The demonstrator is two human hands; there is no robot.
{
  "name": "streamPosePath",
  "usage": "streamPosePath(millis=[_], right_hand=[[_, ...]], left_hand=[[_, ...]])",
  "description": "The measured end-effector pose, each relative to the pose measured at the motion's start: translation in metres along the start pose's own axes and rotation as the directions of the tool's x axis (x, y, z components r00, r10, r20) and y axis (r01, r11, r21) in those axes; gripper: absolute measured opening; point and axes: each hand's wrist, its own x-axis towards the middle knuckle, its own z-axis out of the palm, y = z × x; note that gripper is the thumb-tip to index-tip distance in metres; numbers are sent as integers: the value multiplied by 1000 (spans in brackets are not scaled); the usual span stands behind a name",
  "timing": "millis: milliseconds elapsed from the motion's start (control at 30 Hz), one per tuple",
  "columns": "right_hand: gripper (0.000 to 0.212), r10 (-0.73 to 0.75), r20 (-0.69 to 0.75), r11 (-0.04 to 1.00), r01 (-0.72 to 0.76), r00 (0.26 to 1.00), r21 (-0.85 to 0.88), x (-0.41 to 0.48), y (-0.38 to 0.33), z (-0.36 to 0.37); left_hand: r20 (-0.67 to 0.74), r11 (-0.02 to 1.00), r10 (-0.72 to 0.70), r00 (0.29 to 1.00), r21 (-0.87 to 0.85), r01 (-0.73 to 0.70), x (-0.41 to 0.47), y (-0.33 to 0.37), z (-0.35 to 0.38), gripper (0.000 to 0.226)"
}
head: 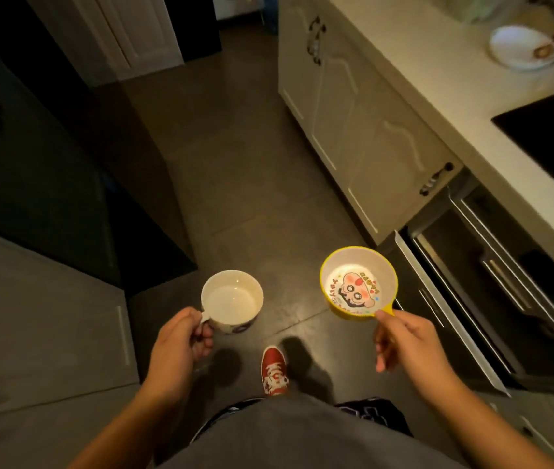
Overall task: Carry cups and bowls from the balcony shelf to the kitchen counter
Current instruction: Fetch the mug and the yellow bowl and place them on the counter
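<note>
My left hand [180, 340] grips the handle of a wide white cup [232, 299], held upright and empty above the dark floor. My right hand [404, 340] pinches the small tab handle of a yellow bowl [358, 282] with a cartoon face printed inside; the bowl is level and empty. The kitchen counter [438, 62], pale and long, runs along the right side, apart from both hands.
A white dish [519, 47] sits on the counter at the far right, next to a black cooktop [553, 137]. Cream cabinet doors [353, 113] and an oven with a partly pulled-out drawer [471, 292] line the right. Dark cabinets stand at the left. My red shoe [273, 370] is on the floor.
</note>
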Motion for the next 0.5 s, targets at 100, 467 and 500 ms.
streamPosePath(millis=[100,467,500], right_hand=[[45,4,-13,1000,-4,1000,-7,29,-17,-6],[47,89,-98,996,-85,991,40,150,-40,-57],[47,89,-96,996,-85,991,41,167,-45,-61]], left_hand=[[-20,1000,17,1000,8,-16,41,32,11,41],[-15,990,-17,1000,-138,15,203,118,98,41],[-8,992,-1,1000,-122,0,217,126,105,40]])
